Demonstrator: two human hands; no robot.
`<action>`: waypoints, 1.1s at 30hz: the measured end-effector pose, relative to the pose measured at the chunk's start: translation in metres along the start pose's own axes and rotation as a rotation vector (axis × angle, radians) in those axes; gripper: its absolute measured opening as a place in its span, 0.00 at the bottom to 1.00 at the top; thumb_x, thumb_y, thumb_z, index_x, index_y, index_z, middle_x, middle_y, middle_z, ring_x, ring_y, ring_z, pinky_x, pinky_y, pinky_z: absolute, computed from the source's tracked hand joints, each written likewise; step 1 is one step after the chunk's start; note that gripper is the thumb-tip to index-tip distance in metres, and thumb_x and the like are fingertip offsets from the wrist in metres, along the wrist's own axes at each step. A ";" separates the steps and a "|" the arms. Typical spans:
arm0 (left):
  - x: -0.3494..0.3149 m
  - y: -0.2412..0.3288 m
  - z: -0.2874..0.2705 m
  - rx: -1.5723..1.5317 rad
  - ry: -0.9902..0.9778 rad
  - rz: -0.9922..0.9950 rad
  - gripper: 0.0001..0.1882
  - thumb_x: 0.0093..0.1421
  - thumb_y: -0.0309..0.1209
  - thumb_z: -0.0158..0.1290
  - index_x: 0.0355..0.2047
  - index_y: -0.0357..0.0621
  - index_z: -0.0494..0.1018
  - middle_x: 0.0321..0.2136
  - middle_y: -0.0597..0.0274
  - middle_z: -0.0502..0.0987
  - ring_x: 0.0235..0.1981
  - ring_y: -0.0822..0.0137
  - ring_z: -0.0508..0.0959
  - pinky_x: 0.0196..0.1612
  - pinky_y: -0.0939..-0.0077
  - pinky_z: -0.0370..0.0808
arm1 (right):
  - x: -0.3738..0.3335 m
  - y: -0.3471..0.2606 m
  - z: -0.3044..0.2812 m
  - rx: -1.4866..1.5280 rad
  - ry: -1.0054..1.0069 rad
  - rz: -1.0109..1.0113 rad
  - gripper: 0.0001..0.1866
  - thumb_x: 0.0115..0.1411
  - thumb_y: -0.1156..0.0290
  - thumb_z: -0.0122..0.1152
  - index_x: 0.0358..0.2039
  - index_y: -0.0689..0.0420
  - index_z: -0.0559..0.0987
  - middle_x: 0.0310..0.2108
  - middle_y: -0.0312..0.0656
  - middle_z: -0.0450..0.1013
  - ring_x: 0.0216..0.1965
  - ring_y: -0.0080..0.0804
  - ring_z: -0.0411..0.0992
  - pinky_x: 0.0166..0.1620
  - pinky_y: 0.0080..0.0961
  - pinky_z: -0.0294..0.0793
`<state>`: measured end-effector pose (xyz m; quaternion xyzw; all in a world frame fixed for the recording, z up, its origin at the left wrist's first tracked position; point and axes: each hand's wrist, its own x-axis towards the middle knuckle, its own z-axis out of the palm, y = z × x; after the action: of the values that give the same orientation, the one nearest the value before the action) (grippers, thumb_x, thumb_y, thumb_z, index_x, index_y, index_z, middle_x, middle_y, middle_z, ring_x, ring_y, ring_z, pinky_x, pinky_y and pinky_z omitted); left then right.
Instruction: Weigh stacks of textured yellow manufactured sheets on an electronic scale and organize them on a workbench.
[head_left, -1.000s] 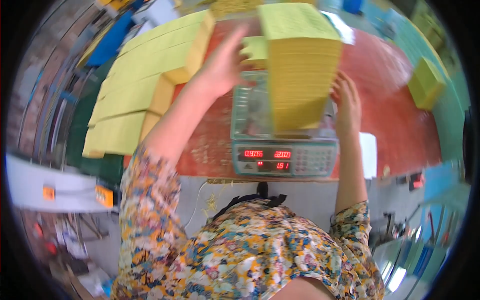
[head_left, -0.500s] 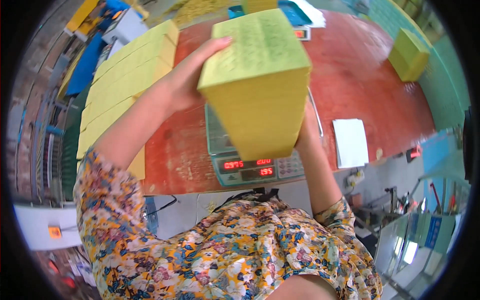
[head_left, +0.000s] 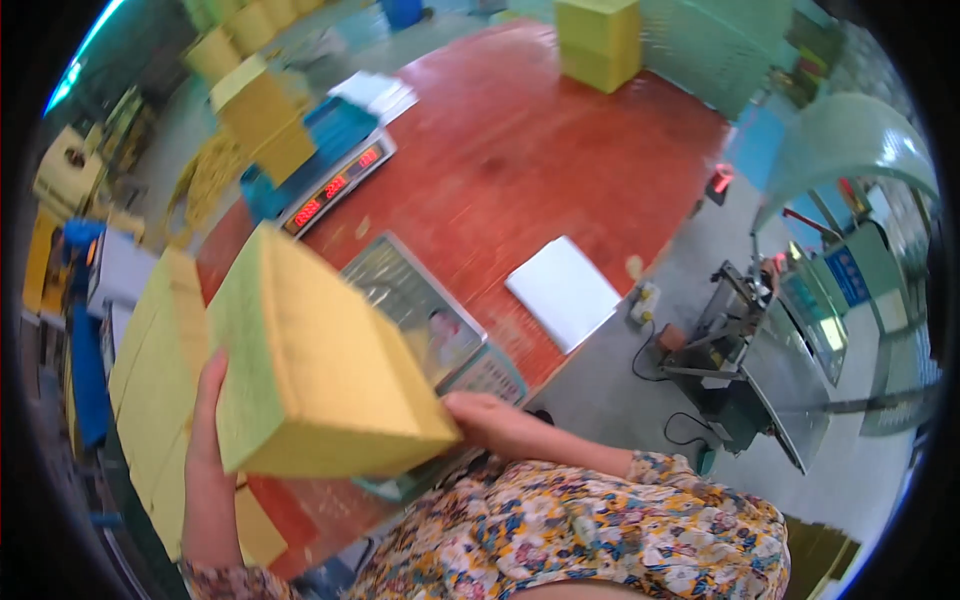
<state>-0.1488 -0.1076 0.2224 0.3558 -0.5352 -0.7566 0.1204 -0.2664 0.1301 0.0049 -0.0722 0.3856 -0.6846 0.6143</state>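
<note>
A tilted yellow paper stack (head_left: 345, 365) fills the lower left of the frame, gripped between both hands — the left hand (head_left: 207, 415) at its left side, the right hand (head_left: 490, 420) at its lower right end; partly behind it, mid-frame, lies a scale (head_left: 402, 290) on the red table (head_left: 520, 160); white paper (head_left: 563, 293) lies right of that; another scale (head_left: 340, 185) stands upper left.

left hand (head_left: 206, 440) upright, right hand (head_left: 492, 420) sideways
</note>
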 end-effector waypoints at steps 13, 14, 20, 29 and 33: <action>0.134 -0.014 0.143 -0.038 -0.037 0.360 0.33 0.63 0.53 0.48 0.61 0.46 0.62 0.56 0.57 0.70 0.55 0.58 0.73 0.56 0.59 0.71 | 0.031 -0.228 -0.150 -0.315 0.037 -0.341 0.23 0.65 0.53 0.53 0.48 0.60 0.76 0.41 0.37 0.75 0.44 0.27 0.71 0.45 0.28 0.71; 0.160 -0.019 0.164 -0.095 -0.120 0.262 0.34 0.63 0.53 0.48 0.62 0.46 0.61 0.57 0.55 0.69 0.55 0.55 0.72 0.57 0.59 0.71 | 0.041 -0.250 -0.175 -0.291 0.024 -0.335 0.22 0.65 0.54 0.52 0.49 0.59 0.76 0.42 0.37 0.75 0.44 0.27 0.71 0.45 0.29 0.72; 0.279 -0.030 0.301 -0.176 -0.403 -0.127 0.34 0.62 0.54 0.47 0.63 0.48 0.59 0.58 0.54 0.68 0.56 0.49 0.71 0.45 0.39 0.76 | 0.076 -0.371 -0.302 -0.484 0.133 -0.153 0.25 0.64 0.49 0.50 0.49 0.56 0.77 0.41 0.37 0.76 0.40 0.27 0.72 0.39 0.30 0.74; 0.465 0.004 0.482 -0.029 -0.242 -0.074 0.41 0.56 0.60 0.51 0.62 0.50 0.55 0.59 0.44 0.58 0.59 0.43 0.63 0.46 0.33 0.74 | 0.139 -0.480 -0.409 -0.352 0.547 -0.553 0.23 0.68 0.57 0.46 0.55 0.59 0.72 0.49 0.43 0.74 0.47 0.37 0.74 0.47 0.35 0.75; 0.500 0.024 0.503 0.078 -0.218 -0.045 0.40 0.56 0.59 0.51 0.62 0.52 0.55 0.56 0.44 0.58 0.57 0.40 0.63 0.47 0.33 0.73 | 0.120 -0.474 -0.400 -0.832 0.857 -0.849 0.21 0.62 0.67 0.55 0.53 0.63 0.72 0.49 0.50 0.73 0.50 0.39 0.74 0.48 0.30 0.75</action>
<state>-0.8483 -0.0341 0.1272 0.2879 -0.5659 -0.7720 0.0306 -0.8960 0.1735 -0.0246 -0.1687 0.7589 -0.6289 0.0133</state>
